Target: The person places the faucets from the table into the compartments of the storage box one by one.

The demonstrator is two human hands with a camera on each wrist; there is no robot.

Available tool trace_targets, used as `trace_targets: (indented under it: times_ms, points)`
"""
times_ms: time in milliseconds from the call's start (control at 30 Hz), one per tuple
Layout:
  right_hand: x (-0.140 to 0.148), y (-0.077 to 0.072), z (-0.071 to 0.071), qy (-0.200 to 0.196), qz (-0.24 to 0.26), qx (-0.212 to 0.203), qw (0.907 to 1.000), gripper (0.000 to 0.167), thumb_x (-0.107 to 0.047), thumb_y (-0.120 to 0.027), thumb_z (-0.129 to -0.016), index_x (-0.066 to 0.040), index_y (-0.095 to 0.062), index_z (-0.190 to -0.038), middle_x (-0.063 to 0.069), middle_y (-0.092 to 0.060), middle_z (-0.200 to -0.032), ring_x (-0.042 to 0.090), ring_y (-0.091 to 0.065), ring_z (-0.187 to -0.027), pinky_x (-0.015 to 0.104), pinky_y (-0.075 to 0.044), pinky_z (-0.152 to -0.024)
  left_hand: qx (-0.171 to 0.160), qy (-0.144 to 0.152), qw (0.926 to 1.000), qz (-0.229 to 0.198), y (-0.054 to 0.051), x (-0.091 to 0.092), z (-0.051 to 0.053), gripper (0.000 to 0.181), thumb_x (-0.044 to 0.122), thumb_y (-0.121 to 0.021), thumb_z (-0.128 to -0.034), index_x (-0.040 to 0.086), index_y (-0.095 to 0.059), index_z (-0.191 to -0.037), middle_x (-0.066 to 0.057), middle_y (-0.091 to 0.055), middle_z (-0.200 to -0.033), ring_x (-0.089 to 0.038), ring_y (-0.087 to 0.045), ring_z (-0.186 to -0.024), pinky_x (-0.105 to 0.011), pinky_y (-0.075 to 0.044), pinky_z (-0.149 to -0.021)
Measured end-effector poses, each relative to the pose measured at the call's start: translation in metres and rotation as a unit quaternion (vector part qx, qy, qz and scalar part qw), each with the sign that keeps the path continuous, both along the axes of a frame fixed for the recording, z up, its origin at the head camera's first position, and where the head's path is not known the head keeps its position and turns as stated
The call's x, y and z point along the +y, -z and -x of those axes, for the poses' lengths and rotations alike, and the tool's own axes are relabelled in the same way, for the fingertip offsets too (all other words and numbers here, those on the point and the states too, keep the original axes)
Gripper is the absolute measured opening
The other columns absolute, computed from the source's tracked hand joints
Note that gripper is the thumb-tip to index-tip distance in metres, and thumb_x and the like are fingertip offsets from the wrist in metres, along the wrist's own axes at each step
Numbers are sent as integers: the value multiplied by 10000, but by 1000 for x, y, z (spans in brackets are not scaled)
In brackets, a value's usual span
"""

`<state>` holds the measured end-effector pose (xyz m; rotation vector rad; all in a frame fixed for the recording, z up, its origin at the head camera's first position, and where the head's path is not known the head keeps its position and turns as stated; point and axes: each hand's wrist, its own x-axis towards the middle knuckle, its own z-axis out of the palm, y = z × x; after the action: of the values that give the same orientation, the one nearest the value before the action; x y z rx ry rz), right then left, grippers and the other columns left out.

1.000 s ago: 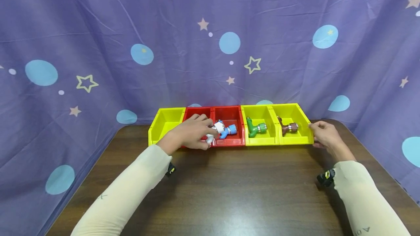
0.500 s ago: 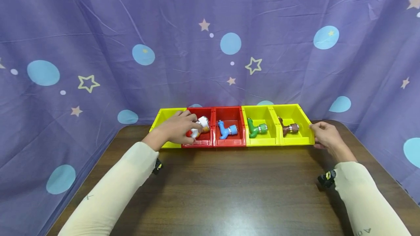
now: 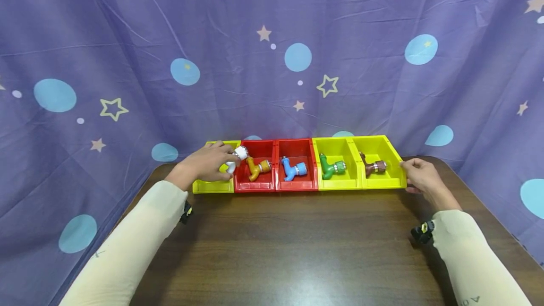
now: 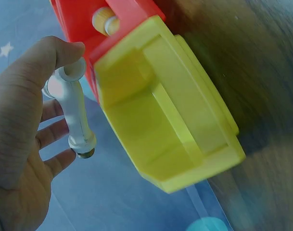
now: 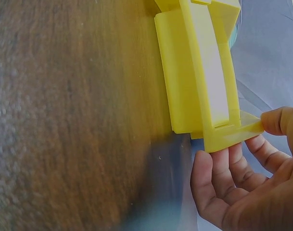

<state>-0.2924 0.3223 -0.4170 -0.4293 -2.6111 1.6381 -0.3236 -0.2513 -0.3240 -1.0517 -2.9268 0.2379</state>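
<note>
A white tap [image 4: 77, 108] with a threaded end is pinched between the thumb and fingers of my left hand [image 3: 208, 162]. It is held above the leftmost yellow bin [image 3: 213, 187], whose inside shows nothing lying in it in the left wrist view. At the row's other end, my right hand [image 3: 422, 176] grips the side wall of the rightmost yellow bin [image 5: 218, 139], thumb on top and fingers against the outside. That bin contains a brown tap [image 3: 375, 166]. Beside the left hand, a mustard-yellow tap [image 3: 257, 168] lies in a red bin [image 3: 255, 187].
A blue tap [image 3: 294, 169] lies in the other red bin [image 3: 297, 185], and a green tap [image 3: 332, 166] in the yellow bin [image 3: 340, 184] right of it. The joined bins stand along the back of the brown wooden table [image 3: 297, 240], before a purple curtain [image 3: 238, 60].
My left hand has carried the white tap leftward, from over the red bins to over the leftmost yellow bin, uncovering the mustard-yellow tap. The right hand keeps its grip on the bin wall.
</note>
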Motion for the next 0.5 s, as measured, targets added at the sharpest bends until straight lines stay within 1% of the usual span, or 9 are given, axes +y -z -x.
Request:
trace_targets:
  times_ms: [100,300,400,500]
  points:
    - [0,0,0,-2,-22,-37,10000,421,-359,-446,-1052,21,-526,-1216,199,-484,-1165,229,-536,-864,360,-613,-686,-67,-113,9999,0,2,-10,3,396,337,-759,-886,260,-702,-1270,-62,-606,-1298,-305,-484,-1213,-576,-391,-1072]
    - [1,-2,0,-39,26,-88,10000,430,-373,-445,-1057,20,-525,-1215,207,-489,-1187,221,-541,-869,374,-615,-711,-220,-277,9994,-27,6,-26,8,334,305,-752,-903,244,-709,-1229,-68,-603,-1310,-306,-484,-1223,-559,-404,-1067]
    - [1,-2,-1,-59,37,-82,9999,432,-383,-446,-1056,15,-525,-1204,219,-487,-1224,221,-548,-875,379,-615,-720,-300,-337,9990,-50,8,-31,9,318,296,-740,-912,229,-708,-1221,-77,-603,-1327,-303,-484,-1216,-566,-407,-1067]
    - [0,-2,-1,-76,42,-46,10000,423,-389,-449,-1055,7,-523,-1186,217,-483,-1230,215,-551,-869,380,-615,-719,-331,-332,9989,-93,10,-36,9,311,284,-732,-912,207,-711,-1212,-90,-614,-1317,-307,-494,-1194,-580,-403,-1071]
